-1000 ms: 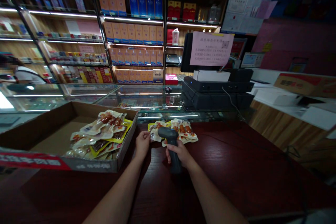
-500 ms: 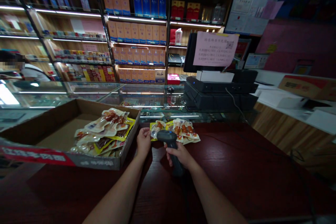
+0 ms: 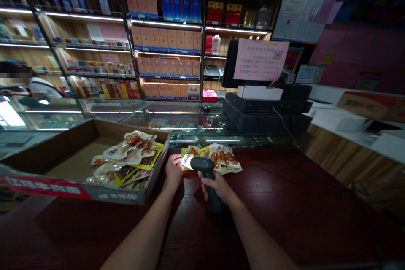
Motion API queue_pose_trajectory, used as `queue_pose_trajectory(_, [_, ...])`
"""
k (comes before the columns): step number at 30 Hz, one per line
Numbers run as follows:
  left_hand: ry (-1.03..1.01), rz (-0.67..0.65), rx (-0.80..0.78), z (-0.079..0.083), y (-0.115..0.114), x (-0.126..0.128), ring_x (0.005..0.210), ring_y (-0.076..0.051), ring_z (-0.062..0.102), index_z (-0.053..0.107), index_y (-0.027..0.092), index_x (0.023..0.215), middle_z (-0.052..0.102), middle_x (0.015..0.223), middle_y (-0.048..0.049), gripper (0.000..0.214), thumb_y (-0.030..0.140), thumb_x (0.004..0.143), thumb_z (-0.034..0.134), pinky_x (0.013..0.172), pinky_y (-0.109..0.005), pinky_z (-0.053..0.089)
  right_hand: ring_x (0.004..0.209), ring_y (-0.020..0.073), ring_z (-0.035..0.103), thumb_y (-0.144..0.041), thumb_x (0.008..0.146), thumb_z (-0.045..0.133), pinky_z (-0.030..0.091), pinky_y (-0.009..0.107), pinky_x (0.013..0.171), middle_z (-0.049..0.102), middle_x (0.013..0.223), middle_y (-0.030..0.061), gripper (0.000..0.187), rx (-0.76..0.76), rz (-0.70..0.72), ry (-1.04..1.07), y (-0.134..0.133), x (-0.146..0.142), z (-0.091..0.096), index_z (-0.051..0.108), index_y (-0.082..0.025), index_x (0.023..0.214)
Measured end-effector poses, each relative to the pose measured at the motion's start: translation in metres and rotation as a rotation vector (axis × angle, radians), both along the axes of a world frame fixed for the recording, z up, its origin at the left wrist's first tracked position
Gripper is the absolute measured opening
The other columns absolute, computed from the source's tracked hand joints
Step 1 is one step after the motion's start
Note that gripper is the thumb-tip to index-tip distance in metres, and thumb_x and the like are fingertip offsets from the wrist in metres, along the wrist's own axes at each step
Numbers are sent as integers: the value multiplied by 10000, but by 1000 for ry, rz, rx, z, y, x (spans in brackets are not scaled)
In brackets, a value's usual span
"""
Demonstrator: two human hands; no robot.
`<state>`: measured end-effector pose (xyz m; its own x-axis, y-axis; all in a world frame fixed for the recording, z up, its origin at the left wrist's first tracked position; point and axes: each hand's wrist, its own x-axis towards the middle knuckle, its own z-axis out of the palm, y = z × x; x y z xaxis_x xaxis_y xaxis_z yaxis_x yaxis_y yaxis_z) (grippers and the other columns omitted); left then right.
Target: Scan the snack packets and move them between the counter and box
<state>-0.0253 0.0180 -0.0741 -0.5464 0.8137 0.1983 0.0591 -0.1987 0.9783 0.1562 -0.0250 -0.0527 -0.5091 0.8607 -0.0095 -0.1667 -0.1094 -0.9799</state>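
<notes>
My right hand [image 3: 217, 186] is wrapped round the handle of a dark barcode scanner [image 3: 203, 165], whose head points left. Bright white light from it falls on a snack packet [image 3: 190, 152] with yellow edges. The fingers of my left hand [image 3: 174, 171] are closed at that packet's left edge. Just right of it lie more vacuum-packed snack packets [image 3: 226, 158] with reddish-brown pieces inside, partly hidden by the scanner. A shallow cardboard box [image 3: 71, 152] stands left of my left hand, with several similar packets [image 3: 134, 152] heaped in its right side.
The dark red tabletop [image 3: 278, 219] carries the box and packets. Behind it are a glass counter [image 3: 177, 118] and a monitor [image 3: 230, 63] with a pink notice. Shelves of boxed goods [image 3: 167, 40] line the back. A person [image 3: 41, 86] is at the far left. A thin cable [image 3: 360, 187] lies at right.
The scanner's light has come on and shines on the packet at my left hand. Both hands stay in nearly the same place.
</notes>
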Motion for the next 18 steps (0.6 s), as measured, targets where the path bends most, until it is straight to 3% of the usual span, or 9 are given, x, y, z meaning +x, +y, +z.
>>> queue_pose_trajectory(5, [-82, -9, 46, -7, 6, -4, 654, -149, 649, 499, 161, 872, 665, 754, -54, 182, 153, 703, 568, 593, -268, 525, 337, 114, 514, -426, 632, 692, 413, 212, 347, 585, 486, -35, 384, -20, -7, 29, -1, -1, 1, 531, -155, 851])
queue_pose_trajectory(9, [-155, 5, 82, -1, 6, -2, 618, -146, 645, 473, 175, 850, 666, 745, -43, 179, 181, 698, 568, 545, -252, 510, 332, 115, 513, -421, 628, 695, 423, 221, 349, 587, 488, -31, 389, -35, -44, 109, -1, -3, 4, 542, -149, 860])
queue_pose_trajectory(14, [-183, 47, 145, 26, 3, -1, 544, -126, 606, 488, 180, 762, 642, 665, -13, 134, 232, 675, 574, 501, -227, 475, 341, 114, 514, -424, 641, 694, 435, 226, 351, 591, 492, -21, 371, -21, -91, 173, 1, -11, 21, 554, -146, 843])
queue_pose_trajectory(18, [-130, 114, 203, 57, 0, -24, 539, -122, 579, 589, 160, 726, 634, 635, -11, 117, 237, 659, 532, 521, -230, 463, 361, 109, 521, -392, 665, 685, 455, 230, 376, 602, 519, -16, 328, 42, -71, 202, 2, -24, 44, 566, -147, 848])
